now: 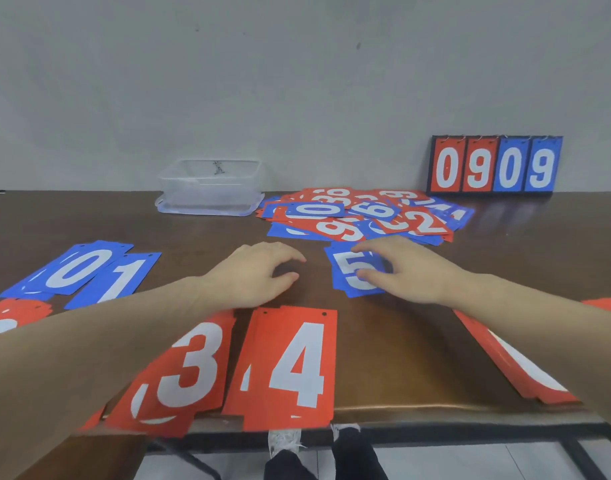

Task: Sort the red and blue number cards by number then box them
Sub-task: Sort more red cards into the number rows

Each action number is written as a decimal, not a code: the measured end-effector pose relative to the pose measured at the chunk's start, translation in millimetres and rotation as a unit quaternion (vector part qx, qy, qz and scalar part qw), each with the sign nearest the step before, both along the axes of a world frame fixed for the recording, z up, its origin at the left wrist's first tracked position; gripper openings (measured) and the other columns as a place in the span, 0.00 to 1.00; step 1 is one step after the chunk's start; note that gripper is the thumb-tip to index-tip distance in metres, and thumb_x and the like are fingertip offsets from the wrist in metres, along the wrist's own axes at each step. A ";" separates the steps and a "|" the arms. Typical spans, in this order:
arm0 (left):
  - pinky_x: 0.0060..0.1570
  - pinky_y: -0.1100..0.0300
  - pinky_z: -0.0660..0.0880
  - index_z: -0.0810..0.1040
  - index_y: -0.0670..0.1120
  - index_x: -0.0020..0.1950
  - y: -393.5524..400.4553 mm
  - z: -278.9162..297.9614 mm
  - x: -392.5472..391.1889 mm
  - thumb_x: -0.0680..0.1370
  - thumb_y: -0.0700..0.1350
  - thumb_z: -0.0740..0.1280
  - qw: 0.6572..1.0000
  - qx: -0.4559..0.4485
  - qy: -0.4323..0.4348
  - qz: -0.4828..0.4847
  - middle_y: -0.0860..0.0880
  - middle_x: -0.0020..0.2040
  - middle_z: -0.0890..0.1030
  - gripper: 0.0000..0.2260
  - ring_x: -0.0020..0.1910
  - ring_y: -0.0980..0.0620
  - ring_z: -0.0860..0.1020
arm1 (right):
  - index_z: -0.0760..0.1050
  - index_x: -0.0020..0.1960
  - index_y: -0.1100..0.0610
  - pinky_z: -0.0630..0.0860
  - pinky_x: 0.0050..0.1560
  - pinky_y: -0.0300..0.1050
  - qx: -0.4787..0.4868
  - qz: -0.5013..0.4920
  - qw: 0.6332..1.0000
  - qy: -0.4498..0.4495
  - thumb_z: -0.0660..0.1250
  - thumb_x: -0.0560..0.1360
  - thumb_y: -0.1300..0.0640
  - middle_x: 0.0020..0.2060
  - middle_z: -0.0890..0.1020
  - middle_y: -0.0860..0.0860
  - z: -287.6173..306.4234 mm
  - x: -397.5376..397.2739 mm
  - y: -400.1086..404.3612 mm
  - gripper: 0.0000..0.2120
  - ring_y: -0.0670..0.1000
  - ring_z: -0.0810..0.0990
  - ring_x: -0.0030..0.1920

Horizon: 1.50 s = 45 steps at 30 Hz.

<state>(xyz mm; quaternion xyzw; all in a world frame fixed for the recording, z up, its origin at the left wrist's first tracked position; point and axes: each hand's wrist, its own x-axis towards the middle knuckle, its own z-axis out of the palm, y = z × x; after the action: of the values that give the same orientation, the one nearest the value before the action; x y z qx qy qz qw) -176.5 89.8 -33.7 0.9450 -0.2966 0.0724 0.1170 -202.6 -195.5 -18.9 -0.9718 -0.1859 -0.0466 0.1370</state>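
Here, from the head camera, the brown table (383, 358) runs back to a grey wall, its near edge cutting across the bottom of the frame. The red 4 pile (290, 365) and red 3 pile (179, 375) hang over that near edge. Between the red 4 pile and the red pile under the right forearm (515, 362) lies a wide strip of bare wood. More bare wood lies in front of the clear plastic box (210, 187), which stands at the far side against the wall. To its right sprawls the unsorted heap of red and blue cards (362, 213), and further right a flip scoreboard (494, 164) reads 0909. At the left sit the blue 0 pile (72, 268) and the blue 1 card (118, 278), edges overlapping.

The left hand (255, 271) rests palm down on bare wood at mid-table, fingers loosely curled, holding nothing. The right hand (404, 268) reaches over the blue 5 pile (352, 271), just near of the heap, thumb and fingertips pinching the top cards. Both forearms come in from the near edge, angled inward.
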 end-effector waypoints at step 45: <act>0.47 0.53 0.77 0.77 0.53 0.66 -101.2 -26.7 191.8 0.84 0.54 0.59 0.984 -0.069 -0.087 0.138 0.51 0.54 0.83 0.14 0.51 0.48 0.79 | 0.74 0.71 0.47 0.76 0.59 0.48 -0.095 -0.196 0.976 -0.016 0.58 0.80 0.35 0.65 0.80 0.50 -14.5 196.6 -70.7 0.26 0.54 0.77 0.63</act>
<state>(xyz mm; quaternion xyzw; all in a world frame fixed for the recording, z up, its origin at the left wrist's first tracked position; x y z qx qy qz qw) 15.3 -11.4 -60.4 0.9566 -0.1667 0.1902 0.1447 -6.0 -266.2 -33.4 -0.9971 0.0027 -0.0706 0.0287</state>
